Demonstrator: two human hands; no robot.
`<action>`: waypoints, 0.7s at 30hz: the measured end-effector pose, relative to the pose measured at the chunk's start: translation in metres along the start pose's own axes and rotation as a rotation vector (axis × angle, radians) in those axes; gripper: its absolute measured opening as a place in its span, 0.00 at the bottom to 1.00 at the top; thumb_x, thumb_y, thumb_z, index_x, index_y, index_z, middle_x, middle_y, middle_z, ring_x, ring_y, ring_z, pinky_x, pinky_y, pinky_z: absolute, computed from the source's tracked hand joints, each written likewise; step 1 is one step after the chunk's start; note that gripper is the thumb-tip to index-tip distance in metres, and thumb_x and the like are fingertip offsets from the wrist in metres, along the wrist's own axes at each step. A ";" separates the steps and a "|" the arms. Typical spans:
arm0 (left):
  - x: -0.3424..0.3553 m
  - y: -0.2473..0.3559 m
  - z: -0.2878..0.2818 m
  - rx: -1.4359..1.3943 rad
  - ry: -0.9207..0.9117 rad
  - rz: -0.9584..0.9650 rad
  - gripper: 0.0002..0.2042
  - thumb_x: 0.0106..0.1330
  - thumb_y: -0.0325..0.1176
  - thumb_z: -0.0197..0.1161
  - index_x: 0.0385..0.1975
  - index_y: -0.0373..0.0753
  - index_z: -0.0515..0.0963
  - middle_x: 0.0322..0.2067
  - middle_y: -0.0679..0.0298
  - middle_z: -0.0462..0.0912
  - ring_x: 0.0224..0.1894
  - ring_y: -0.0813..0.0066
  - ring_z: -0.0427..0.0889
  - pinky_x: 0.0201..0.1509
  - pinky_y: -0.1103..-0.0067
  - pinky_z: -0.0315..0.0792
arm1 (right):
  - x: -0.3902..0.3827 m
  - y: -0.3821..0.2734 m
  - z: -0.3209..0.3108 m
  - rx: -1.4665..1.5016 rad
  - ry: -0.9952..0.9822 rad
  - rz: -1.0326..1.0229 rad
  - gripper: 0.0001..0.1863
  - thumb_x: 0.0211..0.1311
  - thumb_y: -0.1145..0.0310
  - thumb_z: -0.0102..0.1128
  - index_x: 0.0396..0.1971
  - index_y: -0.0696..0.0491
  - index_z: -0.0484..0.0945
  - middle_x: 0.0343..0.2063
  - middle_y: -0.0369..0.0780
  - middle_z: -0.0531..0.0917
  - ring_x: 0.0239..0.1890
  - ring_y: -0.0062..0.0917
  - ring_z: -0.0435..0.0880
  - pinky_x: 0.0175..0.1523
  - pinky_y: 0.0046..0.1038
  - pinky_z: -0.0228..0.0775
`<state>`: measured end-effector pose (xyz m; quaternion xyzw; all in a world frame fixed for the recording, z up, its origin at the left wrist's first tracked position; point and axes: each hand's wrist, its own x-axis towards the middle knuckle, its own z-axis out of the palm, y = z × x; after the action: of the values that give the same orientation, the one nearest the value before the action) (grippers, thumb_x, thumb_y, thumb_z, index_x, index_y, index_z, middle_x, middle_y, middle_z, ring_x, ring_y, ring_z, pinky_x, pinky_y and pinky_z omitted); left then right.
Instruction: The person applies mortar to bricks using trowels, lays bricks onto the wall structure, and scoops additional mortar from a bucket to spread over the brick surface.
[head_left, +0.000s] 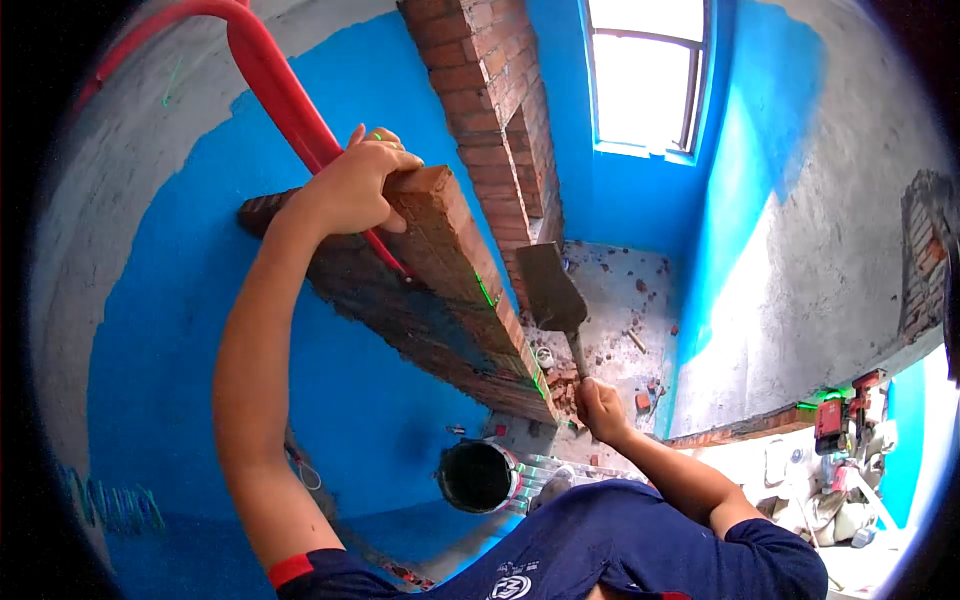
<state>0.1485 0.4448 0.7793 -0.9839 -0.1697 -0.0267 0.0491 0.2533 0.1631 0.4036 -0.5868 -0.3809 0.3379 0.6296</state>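
Hands: left (352, 190) on one brick (430, 215), right (600, 408) gripping one trowel (551, 290).

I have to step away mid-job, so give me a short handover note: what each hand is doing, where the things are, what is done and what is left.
Left hand: resting on top of the end brick of the half-built brick wall, fingers over its edge, beside a red pipe.
Right hand: shut on the handle of a trowel, blade raised beside the wall.
Bucket: on the floor below, beside the wall's foot.
Done: several brick courses are laid, running toward the taller brick column.
Left: the top course looks unfinished. Brick rubble litters the floor.
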 end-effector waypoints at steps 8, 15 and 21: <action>-0.002 0.004 0.000 -0.011 0.009 -0.019 0.33 0.35 0.25 0.75 0.50 0.37 0.77 0.49 0.58 0.77 0.61 0.63 0.65 0.74 0.62 0.32 | -0.001 0.018 0.011 -0.051 -0.041 0.067 0.27 0.72 0.51 0.38 0.19 0.57 0.67 0.14 0.34 0.67 0.20 0.17 0.63 0.26 0.25 0.59; -0.002 0.000 0.006 0.019 0.032 -0.016 0.33 0.34 0.24 0.75 0.50 0.37 0.77 0.49 0.56 0.77 0.63 0.59 0.64 0.73 0.61 0.32 | -0.007 0.020 0.014 -0.051 -0.035 0.119 0.29 0.71 0.48 0.38 0.19 0.58 0.66 0.14 0.34 0.65 0.21 0.18 0.63 0.26 0.28 0.59; -0.003 0.003 0.007 0.053 0.063 -0.016 0.34 0.35 0.24 0.76 0.51 0.36 0.76 0.51 0.55 0.77 0.63 0.59 0.63 0.74 0.62 0.32 | -0.008 0.019 0.015 -0.071 -0.026 0.118 0.28 0.71 0.48 0.39 0.20 0.58 0.66 0.14 0.35 0.64 0.21 0.19 0.63 0.26 0.29 0.59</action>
<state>0.1465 0.4420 0.7719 -0.9796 -0.1764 -0.0533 0.0800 0.2369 0.1653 0.3843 -0.6256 -0.3656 0.3684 0.5825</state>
